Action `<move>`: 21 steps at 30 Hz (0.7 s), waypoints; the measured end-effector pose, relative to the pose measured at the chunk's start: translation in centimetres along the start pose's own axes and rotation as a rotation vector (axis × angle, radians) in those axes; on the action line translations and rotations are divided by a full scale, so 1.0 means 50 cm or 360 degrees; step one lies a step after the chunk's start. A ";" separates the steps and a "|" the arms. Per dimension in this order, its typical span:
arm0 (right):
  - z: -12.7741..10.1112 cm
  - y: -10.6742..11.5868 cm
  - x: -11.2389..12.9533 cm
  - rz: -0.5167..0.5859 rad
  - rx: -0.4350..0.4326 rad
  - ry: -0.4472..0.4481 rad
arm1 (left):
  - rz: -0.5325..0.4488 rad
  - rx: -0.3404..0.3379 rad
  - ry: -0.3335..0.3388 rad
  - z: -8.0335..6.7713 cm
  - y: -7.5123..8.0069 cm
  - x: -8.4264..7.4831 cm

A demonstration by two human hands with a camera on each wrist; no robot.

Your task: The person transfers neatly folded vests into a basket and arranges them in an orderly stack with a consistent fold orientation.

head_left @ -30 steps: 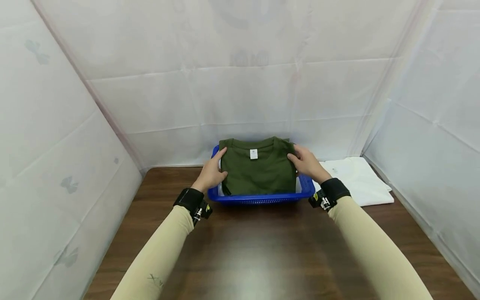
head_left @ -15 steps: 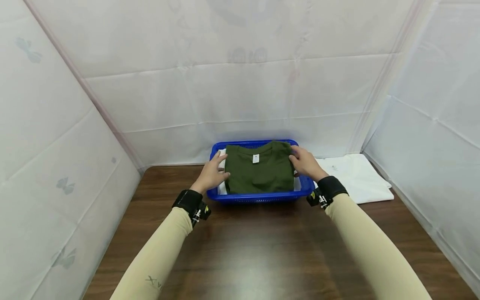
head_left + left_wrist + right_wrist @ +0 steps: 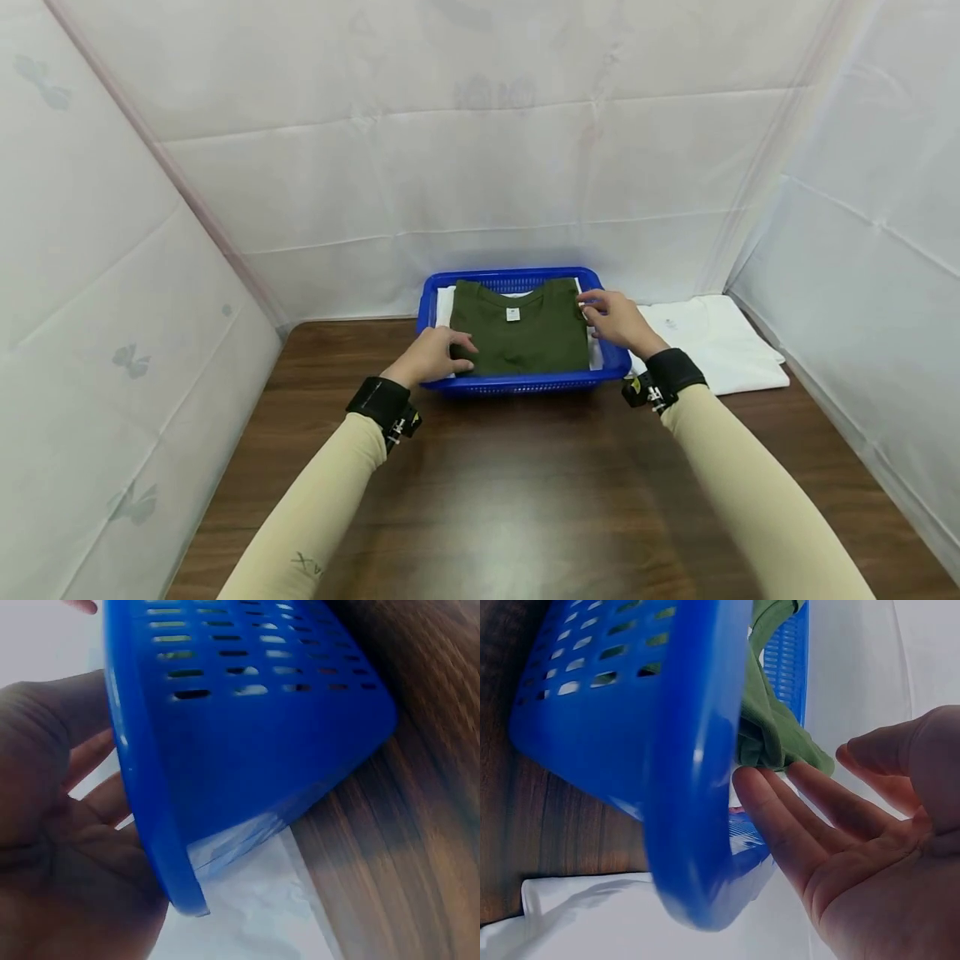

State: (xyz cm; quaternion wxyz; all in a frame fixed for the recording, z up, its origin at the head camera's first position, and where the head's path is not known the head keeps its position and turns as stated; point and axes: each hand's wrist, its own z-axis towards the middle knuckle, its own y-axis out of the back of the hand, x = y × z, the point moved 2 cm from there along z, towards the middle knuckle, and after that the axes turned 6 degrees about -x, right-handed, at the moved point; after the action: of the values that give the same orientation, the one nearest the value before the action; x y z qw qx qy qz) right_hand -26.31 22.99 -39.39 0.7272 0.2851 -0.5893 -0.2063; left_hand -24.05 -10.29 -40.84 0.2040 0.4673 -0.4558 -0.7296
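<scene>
A folded dark green T-shirt lies flat in a blue plastic basket at the far middle of the brown table. A white cloth shows under it at the basket's sides. My left hand rests with relaxed fingers on the shirt's near left corner, over the basket rim. My right hand touches the shirt's right edge with straight fingers. In the right wrist view the open palm meets the green shirt beside the basket. The left wrist view shows my palm against the basket wall.
A folded white T-shirt lies on the table right of the basket, by the right wall. White sheeting closes in the table at the back and both sides. Bare wood stretches from the basket toward me.
The green shirt, held up over the basket a second ago, has come down flat into it. Both hands have released their grip; the left has slid to the near left corner.
</scene>
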 end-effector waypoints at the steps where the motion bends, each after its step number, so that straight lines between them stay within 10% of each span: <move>1: -0.001 0.000 -0.001 -0.0008 0.0001 0.0008 | 0.0024 0.0017 -0.0003 -0.002 -0.001 -0.001; 21: -0.034 0.013 -0.030 0.0181 -0.0038 0.0029 | 0.0060 -0.0073 0.0001 -0.026 -0.013 -0.014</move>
State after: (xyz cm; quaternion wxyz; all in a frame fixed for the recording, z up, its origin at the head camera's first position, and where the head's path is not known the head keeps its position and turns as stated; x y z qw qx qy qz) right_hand -25.02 24.72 -40.28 0.7464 0.2444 -0.5954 -0.1692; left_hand -22.49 -10.07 -41.24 0.2285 0.4540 -0.4476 -0.7357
